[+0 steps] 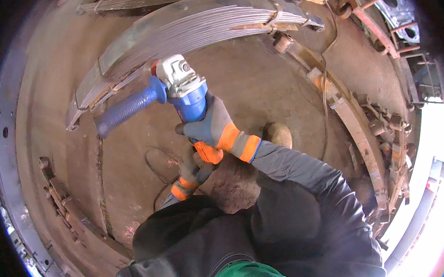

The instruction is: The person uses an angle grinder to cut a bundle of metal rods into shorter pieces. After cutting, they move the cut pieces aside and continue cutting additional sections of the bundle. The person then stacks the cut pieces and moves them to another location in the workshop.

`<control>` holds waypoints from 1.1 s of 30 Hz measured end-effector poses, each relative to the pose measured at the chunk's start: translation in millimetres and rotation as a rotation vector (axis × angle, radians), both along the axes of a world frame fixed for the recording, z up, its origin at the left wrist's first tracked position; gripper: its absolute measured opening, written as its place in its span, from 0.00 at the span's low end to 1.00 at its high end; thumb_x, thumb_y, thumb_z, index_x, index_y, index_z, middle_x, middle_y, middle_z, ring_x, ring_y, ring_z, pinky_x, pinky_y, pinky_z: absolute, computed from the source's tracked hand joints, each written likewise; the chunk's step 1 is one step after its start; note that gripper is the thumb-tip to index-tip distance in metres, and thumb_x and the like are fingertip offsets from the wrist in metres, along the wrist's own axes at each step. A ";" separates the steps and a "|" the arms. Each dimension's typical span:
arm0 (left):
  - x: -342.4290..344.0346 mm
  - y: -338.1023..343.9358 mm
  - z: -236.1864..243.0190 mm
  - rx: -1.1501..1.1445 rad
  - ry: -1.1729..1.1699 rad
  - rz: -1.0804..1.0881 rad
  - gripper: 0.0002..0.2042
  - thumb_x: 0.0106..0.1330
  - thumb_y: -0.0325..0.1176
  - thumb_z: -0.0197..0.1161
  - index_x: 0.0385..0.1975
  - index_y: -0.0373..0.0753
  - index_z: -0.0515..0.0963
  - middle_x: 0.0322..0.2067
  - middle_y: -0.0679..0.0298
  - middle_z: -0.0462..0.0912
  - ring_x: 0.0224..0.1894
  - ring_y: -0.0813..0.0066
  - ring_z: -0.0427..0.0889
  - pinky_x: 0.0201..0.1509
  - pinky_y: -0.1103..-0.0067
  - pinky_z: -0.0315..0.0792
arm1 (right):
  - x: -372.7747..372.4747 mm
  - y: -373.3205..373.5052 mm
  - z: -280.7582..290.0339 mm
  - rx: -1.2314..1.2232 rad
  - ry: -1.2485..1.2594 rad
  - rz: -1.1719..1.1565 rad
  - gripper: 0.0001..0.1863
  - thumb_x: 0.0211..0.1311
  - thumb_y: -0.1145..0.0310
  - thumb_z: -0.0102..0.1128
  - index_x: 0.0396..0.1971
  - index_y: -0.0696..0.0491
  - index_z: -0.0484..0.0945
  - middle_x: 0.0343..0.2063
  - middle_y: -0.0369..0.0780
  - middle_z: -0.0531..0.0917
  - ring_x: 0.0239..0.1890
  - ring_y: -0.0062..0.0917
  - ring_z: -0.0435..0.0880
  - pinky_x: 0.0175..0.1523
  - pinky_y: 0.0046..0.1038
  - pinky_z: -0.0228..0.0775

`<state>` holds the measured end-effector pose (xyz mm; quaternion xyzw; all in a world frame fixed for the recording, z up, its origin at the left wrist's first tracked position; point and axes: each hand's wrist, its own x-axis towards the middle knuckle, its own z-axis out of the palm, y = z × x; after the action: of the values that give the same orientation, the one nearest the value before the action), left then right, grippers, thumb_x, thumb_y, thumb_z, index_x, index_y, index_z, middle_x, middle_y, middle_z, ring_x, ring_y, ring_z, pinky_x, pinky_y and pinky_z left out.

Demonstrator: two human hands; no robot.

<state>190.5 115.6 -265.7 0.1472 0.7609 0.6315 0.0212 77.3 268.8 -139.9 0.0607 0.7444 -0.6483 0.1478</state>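
Note:
My right hand [210, 123], in a grey and orange glove, is closed round the blue body of an angle grinder [190, 99]. The grinder's silver gear head points up and away from me, and its blue side handle [131, 106] sticks out to the left with no hand on it. Lower down, my left hand [193, 168], gloved alike, curls at the grinder's rear end; its fingers are partly hidden. Beyond the tool lies a large curved leaf spring [188, 24], a thick stack of grey steel strips. The head's left side is close over its edge in the picture.
Rusty leaf springs [355, 128] lie along the right, beside a heap of rusty parts [390, 135]. A thin cable [327, 84] runs over the brown floor [255, 75]. More spring pieces [72, 213] are at the lower left, and a grey metal beam [7, 142] borders the left.

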 end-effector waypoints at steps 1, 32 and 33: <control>-1.2 1.9 3.0 -0.181 0.053 -0.040 0.36 0.55 0.34 0.73 0.62 0.30 0.65 0.52 0.48 0.77 0.54 0.55 0.79 0.55 0.67 0.74 | -0.6 11.5 -5.9 -0.002 0.010 -0.010 0.42 0.33 0.62 0.77 0.55 0.58 0.72 0.43 0.49 0.84 0.45 0.39 0.85 0.51 0.35 0.76; -108.5 36.1 70.8 -0.048 -0.457 -0.490 0.26 0.68 0.36 0.63 0.64 0.37 0.66 0.54 0.61 0.77 0.56 0.72 0.75 0.61 0.74 0.70 | -8.5 109.3 -34.1 -0.348 -0.003 -0.212 0.27 0.40 0.70 0.77 0.42 0.57 0.76 0.31 0.38 0.84 0.30 0.23 0.83 0.36 0.29 0.79; -116.0 27.4 75.6 -0.064 -0.438 -0.430 0.25 0.70 0.37 0.60 0.64 0.35 0.66 0.54 0.60 0.77 0.55 0.70 0.76 0.62 0.73 0.69 | -8.8 109.2 -39.1 -0.314 0.039 -0.220 0.27 0.39 0.70 0.77 0.42 0.57 0.76 0.31 0.38 0.84 0.30 0.23 0.83 0.36 0.30 0.78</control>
<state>74.5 143.0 -190.2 0.1645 0.7091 0.6049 0.3226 68.5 378.0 -178.9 0.1054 0.6258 -0.7697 0.0694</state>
